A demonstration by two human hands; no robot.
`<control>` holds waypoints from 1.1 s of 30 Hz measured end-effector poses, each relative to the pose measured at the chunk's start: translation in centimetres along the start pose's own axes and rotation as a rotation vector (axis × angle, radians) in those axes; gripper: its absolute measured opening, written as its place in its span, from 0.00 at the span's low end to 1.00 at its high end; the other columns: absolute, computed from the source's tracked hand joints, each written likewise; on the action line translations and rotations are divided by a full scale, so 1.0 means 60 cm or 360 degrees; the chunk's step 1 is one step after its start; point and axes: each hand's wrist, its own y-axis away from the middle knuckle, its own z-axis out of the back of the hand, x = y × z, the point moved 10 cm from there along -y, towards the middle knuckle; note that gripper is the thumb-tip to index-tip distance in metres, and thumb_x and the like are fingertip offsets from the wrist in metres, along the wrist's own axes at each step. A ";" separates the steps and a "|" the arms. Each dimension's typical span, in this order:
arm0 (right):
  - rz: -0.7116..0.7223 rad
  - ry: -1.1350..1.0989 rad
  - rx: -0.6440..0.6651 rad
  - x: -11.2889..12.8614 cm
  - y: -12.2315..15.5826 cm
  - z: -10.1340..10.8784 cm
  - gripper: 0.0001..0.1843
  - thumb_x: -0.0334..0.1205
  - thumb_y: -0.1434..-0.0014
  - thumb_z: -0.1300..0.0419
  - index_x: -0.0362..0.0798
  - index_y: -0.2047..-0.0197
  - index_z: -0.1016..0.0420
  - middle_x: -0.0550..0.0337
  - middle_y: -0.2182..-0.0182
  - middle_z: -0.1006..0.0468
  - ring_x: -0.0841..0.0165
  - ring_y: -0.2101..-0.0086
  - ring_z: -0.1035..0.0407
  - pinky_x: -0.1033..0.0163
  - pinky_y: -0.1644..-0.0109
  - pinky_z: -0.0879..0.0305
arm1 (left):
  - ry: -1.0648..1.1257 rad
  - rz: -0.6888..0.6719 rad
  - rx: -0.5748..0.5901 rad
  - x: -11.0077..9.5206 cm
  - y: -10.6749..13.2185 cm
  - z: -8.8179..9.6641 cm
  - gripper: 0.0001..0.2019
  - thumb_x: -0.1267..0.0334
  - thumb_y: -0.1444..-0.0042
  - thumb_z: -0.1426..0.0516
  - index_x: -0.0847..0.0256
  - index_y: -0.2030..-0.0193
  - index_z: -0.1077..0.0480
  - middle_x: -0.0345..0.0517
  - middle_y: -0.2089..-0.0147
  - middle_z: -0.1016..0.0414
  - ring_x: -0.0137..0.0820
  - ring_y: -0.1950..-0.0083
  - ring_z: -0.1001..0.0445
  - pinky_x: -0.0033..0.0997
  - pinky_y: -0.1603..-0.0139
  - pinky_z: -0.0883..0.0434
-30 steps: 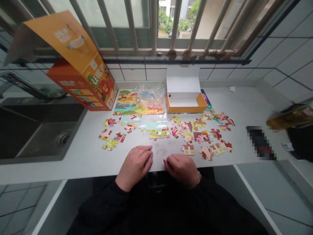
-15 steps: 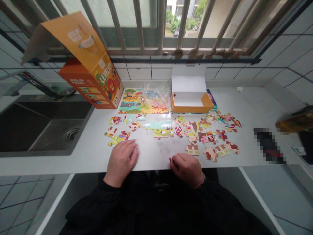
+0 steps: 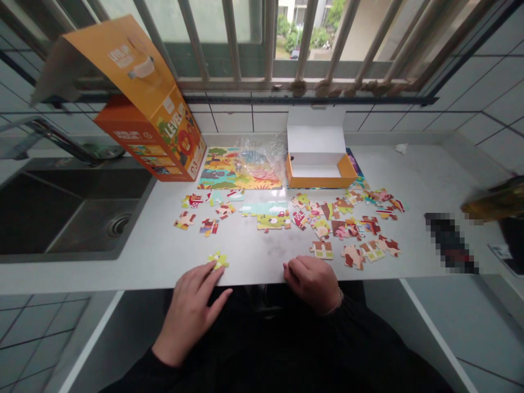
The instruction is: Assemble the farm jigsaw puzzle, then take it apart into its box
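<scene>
1. Touching a small yellow-green jigsaw piece [image 3: 218,260] with the fingertips [image 3: 208,267] of the left hand [image 3: 190,312]: the piece lies flat near the front edge of the white counter [image 3: 262,267], left of centre. Fingers spread, thumb well apart, no pinch; piece not lifted.
2. Right hand [image 3: 313,284] rests at the counter's front edge, fingers curled and close together, holding nothing. Nearest item: a house-pattern jigsaw piece [image 3: 321,250], just ahead of the knuckles.
3. Mid-counter: a joined strip of sky-and-meadow pieces [image 3: 266,215]. Loose pieces [image 3: 339,224] lie scattered to its right, with a smaller group to its left.
4. Back edge: an assembled animal jigsaw [image 3: 221,174], partly under a clear plastic bag [image 3: 262,155]; to its right, an open orange box [image 3: 315,177] with a white inside. Tall orange carton [image 3: 143,103] at the back-left, beside a steel sink [image 3: 69,213].
5. Right end: a dark object [image 3: 450,243], pixelated; cannot tell what it is.
6. Handling judgement: a piece this small is best steadied with light fingertips, then raised by its edges between thumb and forefinger, clear of neighbouring tabs.
</scene>
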 end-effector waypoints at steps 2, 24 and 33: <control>0.0002 0.0000 0.0003 0.000 0.001 -0.001 0.20 0.40 0.24 0.42 0.51 0.71 0.30 0.61 0.76 0.29 0.67 0.73 0.39 0.54 0.63 0.51 | 0.0099 -0.0123 0.0006 -0.047 -0.009 -0.012 0.23 0.61 0.28 0.36 0.54 0.29 0.29 0.57 0.34 0.21 0.48 0.36 0.20 0.53 0.36 0.20; 0.0029 -0.0080 0.0078 0.002 0.002 -0.006 0.15 0.40 0.23 0.42 0.51 0.64 0.22 0.60 0.74 0.23 0.66 0.72 0.34 0.54 0.63 0.49 | 0.0408 -0.0071 0.0431 -0.087 -0.137 -0.089 0.28 0.52 0.32 0.32 0.52 0.28 0.30 0.56 0.32 0.25 0.51 0.33 0.26 0.55 0.35 0.27; 0.0039 -0.0085 0.0084 0.000 0.001 -0.006 0.14 0.40 0.24 0.42 0.51 0.63 0.22 0.60 0.74 0.23 0.66 0.72 0.34 0.54 0.63 0.49 | 0.0643 -0.0102 0.0608 -0.078 -0.183 -0.106 0.22 0.47 0.40 0.27 0.51 0.43 0.24 0.49 0.41 0.23 0.47 0.39 0.24 0.48 0.40 0.28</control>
